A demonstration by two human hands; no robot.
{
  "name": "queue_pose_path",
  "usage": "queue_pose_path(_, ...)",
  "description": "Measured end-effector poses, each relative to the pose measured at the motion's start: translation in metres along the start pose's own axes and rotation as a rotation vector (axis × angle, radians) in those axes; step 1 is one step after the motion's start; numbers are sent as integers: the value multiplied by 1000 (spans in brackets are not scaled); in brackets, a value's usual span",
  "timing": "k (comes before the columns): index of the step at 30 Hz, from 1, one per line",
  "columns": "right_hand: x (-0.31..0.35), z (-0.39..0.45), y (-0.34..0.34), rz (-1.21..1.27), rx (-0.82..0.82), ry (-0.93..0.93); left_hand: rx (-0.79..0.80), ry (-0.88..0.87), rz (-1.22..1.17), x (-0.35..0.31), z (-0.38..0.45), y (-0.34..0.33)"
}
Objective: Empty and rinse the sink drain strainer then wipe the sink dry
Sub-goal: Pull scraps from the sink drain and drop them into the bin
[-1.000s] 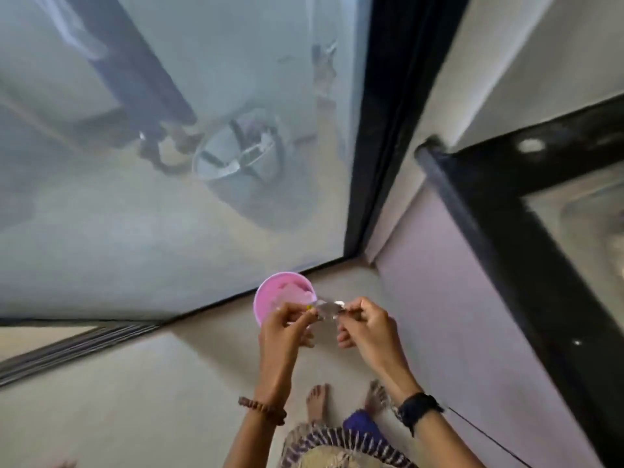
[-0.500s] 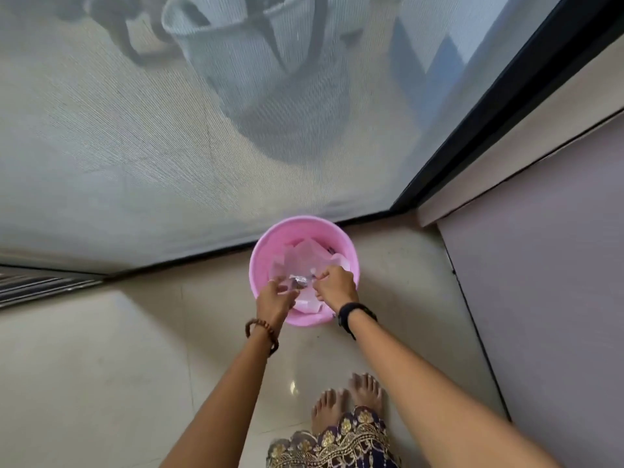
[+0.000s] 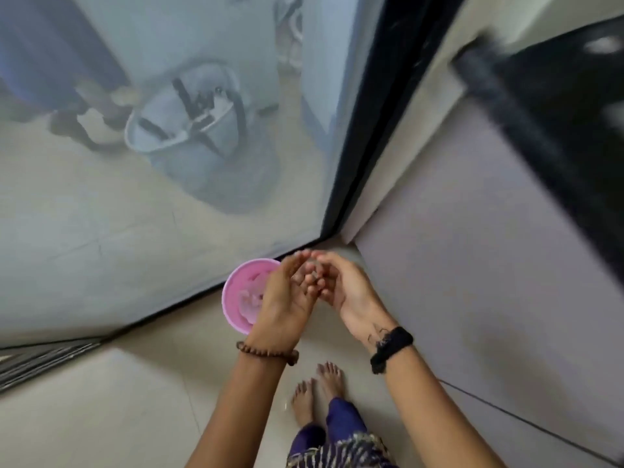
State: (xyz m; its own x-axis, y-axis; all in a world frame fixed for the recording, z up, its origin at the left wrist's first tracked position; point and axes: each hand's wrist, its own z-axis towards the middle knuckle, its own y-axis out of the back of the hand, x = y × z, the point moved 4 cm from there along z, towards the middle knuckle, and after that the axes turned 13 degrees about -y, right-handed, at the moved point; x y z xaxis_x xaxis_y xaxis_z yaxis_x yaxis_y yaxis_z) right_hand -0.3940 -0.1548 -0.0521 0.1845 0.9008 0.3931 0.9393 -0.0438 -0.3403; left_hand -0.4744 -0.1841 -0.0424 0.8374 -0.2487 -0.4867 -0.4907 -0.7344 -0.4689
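A pink bin (image 3: 236,309) stands on the floor tiles by the screen door, with crumpled clear plastic inside. My left hand (image 3: 282,302) and my right hand (image 3: 342,287) meet just above the bin's right rim, fingers wrapped together. A small greyish piece, the sink strainer (image 3: 310,265), shows blurred between the fingertips. Most of it is hidden by my fingers. The left wrist carries a bead bracelet, the right a black band.
A mesh screen door (image 3: 169,214) with a black frame (image 3: 358,146) fills the left; a bucket (image 3: 189,130) stands behind it. A mauve cabinet side (image 3: 472,248) and the black counter edge (image 3: 557,130) rise at right. My bare feet (image 3: 317,390) are below.
I have straightened up from bending over the bin. Both hands have lifted out of the bin and now sit above its right rim, still together around the strainer.
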Motion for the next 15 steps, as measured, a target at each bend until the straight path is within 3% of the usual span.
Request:
queue_pose_path(6,108,-183,37,227,41,347,336,92,6,-1,-133,-156)
queue_pose_path(12,168,-279,134,356,-175,561,663,190,293,62,-193,-279)
queue_pose_path(15,186,-302,201,397,-377,585,726,207,522,117,-200,-330)
